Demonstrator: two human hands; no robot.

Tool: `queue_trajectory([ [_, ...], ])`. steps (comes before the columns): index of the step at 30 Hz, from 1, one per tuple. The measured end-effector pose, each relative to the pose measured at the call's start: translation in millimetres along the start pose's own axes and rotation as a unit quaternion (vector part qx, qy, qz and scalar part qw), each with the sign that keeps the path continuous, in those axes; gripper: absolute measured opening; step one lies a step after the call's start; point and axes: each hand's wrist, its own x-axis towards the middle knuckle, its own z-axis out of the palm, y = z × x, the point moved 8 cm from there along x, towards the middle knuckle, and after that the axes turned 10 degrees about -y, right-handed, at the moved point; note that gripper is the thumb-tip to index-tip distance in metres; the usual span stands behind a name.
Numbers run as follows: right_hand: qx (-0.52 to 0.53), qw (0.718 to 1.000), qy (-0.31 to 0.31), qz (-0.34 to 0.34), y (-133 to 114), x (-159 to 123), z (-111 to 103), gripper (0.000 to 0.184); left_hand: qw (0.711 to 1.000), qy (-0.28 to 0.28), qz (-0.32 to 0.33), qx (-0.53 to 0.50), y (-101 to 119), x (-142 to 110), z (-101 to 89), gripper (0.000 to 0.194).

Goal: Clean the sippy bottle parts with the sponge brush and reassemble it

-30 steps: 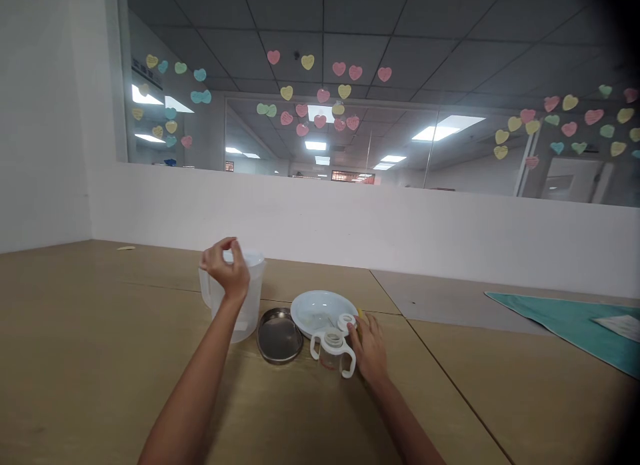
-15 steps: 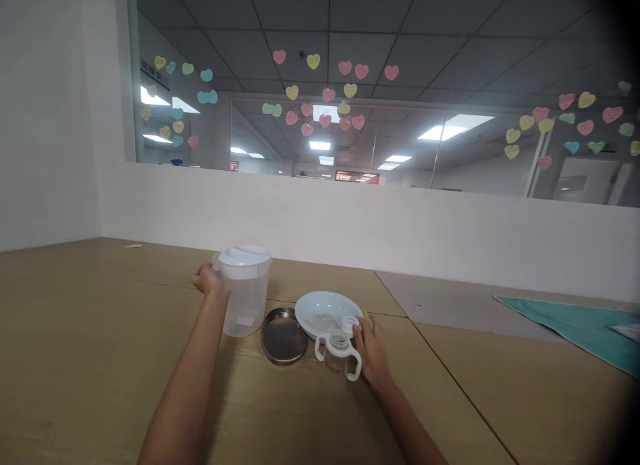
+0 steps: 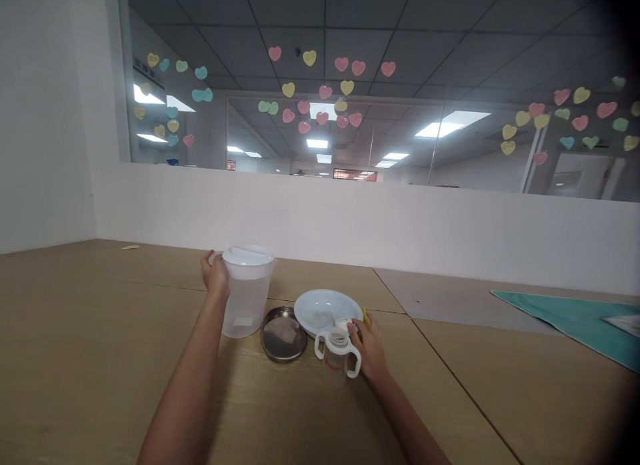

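Observation:
My left hand (image 3: 215,275) is closed round the handle of a clear plastic pitcher (image 3: 247,295) with a white lid, which stands on the wooden table (image 3: 100,345). My right hand (image 3: 372,350) rests against a small clear two-handled baby bottle (image 3: 337,349) standing open-topped, fingers curled at its right side. A white bowl (image 3: 324,310) sits just behind the bottle, and a small yellow thing (image 3: 365,317) shows by my right fingertips. A round steel dish (image 3: 283,335) lies between pitcher and bottle.
A low white partition wall (image 3: 350,218) with a glass pane covered in heart-shaped notes (image 3: 320,91) runs along the table's far edge. A teal cloth (image 3: 570,318) with a paper on it lies at the far right.
My left hand dropped from above the pitcher's lid to its handle and closed on it. The pitcher shifted slightly. The right hand stayed at the bottle.

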Motion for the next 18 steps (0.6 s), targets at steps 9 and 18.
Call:
queue_trajectory([
  [9,0.003,1.0,-0.006,-0.008,-5.1,-1.2,-1.4,0.047,0.997,-0.057,-0.014,0.044,5.0,-13.7,18.3,0.052],
  [18,0.16,0.983,0.082,-0.03,-31.1,-16.6,-39.6,0.045,0.987,-0.146,0.042,0.051,29.2,-32.6,47.2,0.037],
])
